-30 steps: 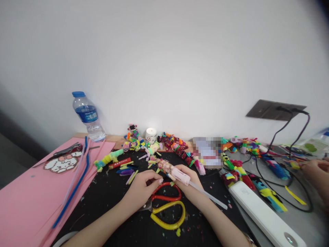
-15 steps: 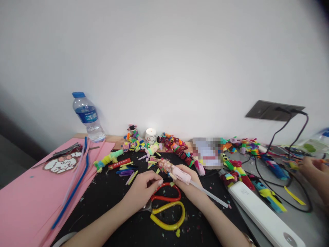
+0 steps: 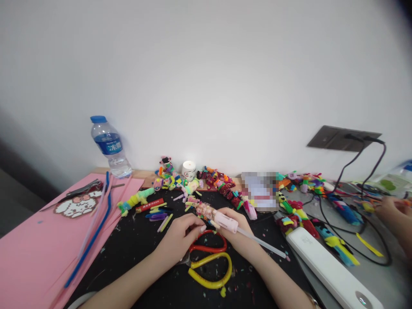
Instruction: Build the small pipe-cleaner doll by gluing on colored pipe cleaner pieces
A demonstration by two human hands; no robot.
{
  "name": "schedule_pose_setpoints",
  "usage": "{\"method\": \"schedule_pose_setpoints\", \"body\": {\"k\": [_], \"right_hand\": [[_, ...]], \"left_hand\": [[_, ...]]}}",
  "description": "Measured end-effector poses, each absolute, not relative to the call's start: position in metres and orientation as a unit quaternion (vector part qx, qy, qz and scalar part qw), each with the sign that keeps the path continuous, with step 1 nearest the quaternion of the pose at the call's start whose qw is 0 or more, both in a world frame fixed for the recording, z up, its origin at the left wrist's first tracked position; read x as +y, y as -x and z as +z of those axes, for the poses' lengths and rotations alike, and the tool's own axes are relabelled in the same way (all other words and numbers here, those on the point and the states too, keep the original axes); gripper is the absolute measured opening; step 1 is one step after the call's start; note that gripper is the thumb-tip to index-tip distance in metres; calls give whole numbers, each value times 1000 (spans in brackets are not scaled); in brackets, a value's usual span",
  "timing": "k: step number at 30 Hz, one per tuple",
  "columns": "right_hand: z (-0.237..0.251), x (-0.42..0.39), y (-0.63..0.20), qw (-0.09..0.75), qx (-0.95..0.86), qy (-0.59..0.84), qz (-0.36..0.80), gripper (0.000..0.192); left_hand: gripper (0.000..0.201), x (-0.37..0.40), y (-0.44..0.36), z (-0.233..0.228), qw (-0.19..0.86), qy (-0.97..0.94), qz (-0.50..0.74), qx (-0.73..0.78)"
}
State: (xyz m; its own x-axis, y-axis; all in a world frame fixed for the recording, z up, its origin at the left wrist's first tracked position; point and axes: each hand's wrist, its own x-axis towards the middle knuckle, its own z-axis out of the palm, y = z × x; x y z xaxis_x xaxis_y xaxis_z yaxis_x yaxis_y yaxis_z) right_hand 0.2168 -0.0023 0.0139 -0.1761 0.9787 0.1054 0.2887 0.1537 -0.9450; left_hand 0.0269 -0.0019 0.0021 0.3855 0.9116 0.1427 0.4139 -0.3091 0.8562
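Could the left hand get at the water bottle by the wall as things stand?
Probably yes: the left hand touches only the small craft piece, and the way to the water bottle crosses flat pink paper and pipe cleaners, nothing tall.

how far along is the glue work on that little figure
Done: many finished figures line the wall. In hand: right hand holds the glue gun to a figure pinched by the left hand. Left: loose cut pieces lie unused.

Water bottle (image 3: 108, 146), far left of the left hand (image 3: 179, 237) by the wall: blue label with white characters, one reads "冰". Small white jar (image 3: 189, 169) beyond the hands: red logo, unreadable. Red strip (image 3: 149, 204): print too small.
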Motion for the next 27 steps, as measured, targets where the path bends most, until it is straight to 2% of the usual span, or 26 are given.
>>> {"method": "schedule_pose_setpoints", "body": {"k": [20,27], "right_hand": [[10,-3,-219,407,-668,491,383,11],[8,-3,-220,382,-695,504,342,10]], "left_hand": [[17,-2,-29,4,400,-721,341,451],[17,-1,-30,2,414,-716,336,451]]}}
